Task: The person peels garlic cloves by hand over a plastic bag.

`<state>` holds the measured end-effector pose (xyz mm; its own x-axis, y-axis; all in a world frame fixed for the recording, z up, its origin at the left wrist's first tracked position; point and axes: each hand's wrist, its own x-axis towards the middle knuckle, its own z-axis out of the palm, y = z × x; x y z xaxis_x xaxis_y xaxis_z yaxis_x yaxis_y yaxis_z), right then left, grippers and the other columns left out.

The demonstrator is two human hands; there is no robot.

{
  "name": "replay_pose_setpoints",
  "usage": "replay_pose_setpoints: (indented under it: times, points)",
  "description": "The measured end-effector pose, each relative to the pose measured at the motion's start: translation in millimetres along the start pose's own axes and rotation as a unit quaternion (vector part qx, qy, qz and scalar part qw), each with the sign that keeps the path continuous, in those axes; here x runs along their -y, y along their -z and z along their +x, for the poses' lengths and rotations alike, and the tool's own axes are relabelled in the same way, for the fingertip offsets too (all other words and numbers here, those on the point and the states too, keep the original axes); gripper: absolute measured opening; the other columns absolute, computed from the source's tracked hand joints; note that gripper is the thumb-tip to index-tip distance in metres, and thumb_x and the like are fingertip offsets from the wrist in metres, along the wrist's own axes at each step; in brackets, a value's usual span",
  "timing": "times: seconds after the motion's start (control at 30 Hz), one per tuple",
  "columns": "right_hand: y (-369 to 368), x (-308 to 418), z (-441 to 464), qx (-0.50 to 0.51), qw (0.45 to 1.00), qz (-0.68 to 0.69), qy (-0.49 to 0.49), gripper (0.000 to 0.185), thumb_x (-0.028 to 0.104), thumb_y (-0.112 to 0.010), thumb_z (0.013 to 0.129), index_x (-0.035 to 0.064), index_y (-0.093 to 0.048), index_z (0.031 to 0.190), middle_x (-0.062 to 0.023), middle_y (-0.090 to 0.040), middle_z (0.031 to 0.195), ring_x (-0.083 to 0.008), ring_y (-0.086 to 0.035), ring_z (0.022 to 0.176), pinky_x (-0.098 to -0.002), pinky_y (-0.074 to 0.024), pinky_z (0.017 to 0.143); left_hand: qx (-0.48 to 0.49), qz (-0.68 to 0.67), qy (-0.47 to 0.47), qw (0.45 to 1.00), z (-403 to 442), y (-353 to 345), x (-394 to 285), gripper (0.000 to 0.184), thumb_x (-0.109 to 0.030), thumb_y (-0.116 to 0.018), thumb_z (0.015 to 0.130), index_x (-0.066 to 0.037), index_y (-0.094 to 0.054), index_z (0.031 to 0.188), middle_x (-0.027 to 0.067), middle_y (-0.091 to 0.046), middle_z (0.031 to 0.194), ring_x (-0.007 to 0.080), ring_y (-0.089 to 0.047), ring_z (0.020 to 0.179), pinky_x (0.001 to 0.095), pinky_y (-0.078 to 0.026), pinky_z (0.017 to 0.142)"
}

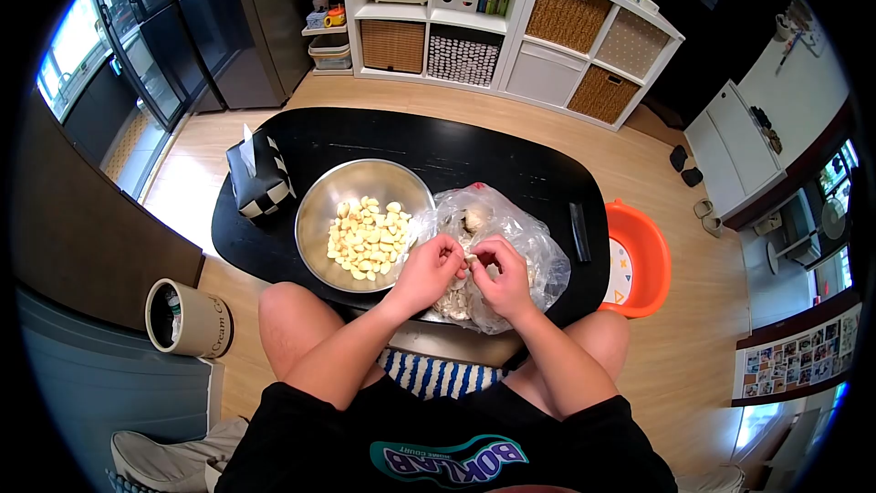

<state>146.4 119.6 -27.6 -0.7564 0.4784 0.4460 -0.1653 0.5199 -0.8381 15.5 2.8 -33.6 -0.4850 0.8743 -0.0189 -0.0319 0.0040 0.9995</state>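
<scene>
My left hand and my right hand meet over a clear plastic bag, fingertips pinched together. Between them is a small pale garlic clove, partly covered by my fingers. A whole garlic bulb lies in the bag behind my hands, and loose garlic skins are heaped nearer me. To the left, a wide steel bowl holds many peeled garlic cloves; the bag's edge touches its right rim.
All this rests on a black table. A checkered tissue box stands at its left end, and a dark strip-shaped object lies at the right. An orange tub and a cream bin flank the table on the floor.
</scene>
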Motion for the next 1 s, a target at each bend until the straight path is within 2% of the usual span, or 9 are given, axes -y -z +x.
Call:
replay_pose_setpoints:
  times: [0.13,0.23,0.3,0.53,0.6,0.8,1.0]
  points:
    - [-1,-5,-2,-0.011,1.000,0.023,-0.006,0.020,-0.007,-0.062,0.083,0.0004,-0.059,0.101,-0.0084,-0.058,0.098,-0.0141,-0.060,0.083,-0.0258,-0.0498,0.074,0.007,-0.012,0.005,1.000,0,1,-2,0.011,-0.009,-0.055,0.099,0.002,-0.057,0.097,0.0087,-0.068,0.086,0.0123,-0.068,0.076,0.0253,-0.053,0.070]
    - [-2,-6,-1,-0.039,0.998,0.039,-0.010,0.017,-0.005,-0.064,0.082,-0.0002,-0.060,0.097,-0.0091,-0.060,0.092,-0.0164,-0.062,0.078,-0.0271,-0.0506,0.071,0.023,-0.018,0.024,0.999,0,2,-3,0.007,-0.008,-0.053,0.101,-0.001,-0.055,0.099,0.0053,-0.064,0.088,0.0100,-0.062,0.077,0.0235,-0.051,0.073]
    - [-2,-4,0,-0.034,0.998,0.046,-0.016,0.017,-0.005,-0.064,0.081,0.0001,-0.060,0.096,-0.0088,-0.060,0.092,-0.0164,-0.061,0.077,-0.0272,-0.0501,0.071,0.012,-0.032,0.008,0.999,1,1,2,0.010,-0.008,-0.054,0.099,0.002,-0.057,0.098,0.0089,-0.067,0.087,0.0121,-0.067,0.076,0.0252,-0.053,0.071]
    - [3,0,1,0.007,1.000,-0.014,-0.002,0.018,-0.005,-0.063,0.081,0.0015,-0.059,0.096,-0.0070,-0.060,0.091,-0.0149,-0.059,0.078,-0.0267,-0.0476,0.070,0.006,-0.077,0.002,0.997,2,0,3,0.009,-0.007,-0.055,0.099,0.001,-0.056,0.100,0.0071,-0.065,0.086,0.0111,-0.065,0.075,0.0236,-0.052,0.069]
    - [1,2,2,0.005,1.000,-0.029,-0.006,0.017,-0.006,-0.064,0.080,0.0012,-0.059,0.094,-0.0077,-0.059,0.089,-0.0159,-0.058,0.076,-0.0272,-0.0472,0.069,0.029,-0.060,0.009,0.998,1,0,-1,0.007,-0.010,-0.053,0.102,-0.003,-0.054,0.103,0.0041,-0.062,0.088,0.0089,-0.061,0.078,0.0232,-0.050,0.072]
    - [1,5,2,0.009,0.999,-0.035,0.005,0.017,-0.006,-0.064,0.080,0.0006,-0.059,0.095,-0.0087,-0.059,0.088,-0.0167,-0.058,0.074,-0.0277,-0.0472,0.067,0.043,0.033,-0.011,0.998,-1,2,-7,0.008,-0.010,-0.058,0.100,-0.002,-0.056,0.101,0.0017,-0.061,0.085,0.0073,-0.060,0.075,0.0214,-0.048,0.068]
    - [1,2,1,0.013,0.999,-0.037,0.007,0.018,-0.006,-0.064,0.080,0.0008,-0.060,0.095,-0.0085,-0.060,0.089,-0.0162,-0.059,0.074,-0.0273,-0.0477,0.068,0.028,0.056,-0.006,0.998,-2,2,-7,0.006,-0.008,-0.058,0.099,-0.002,-0.056,0.098,0.0015,-0.061,0.084,0.0077,-0.062,0.074,0.0222,-0.049,0.066]
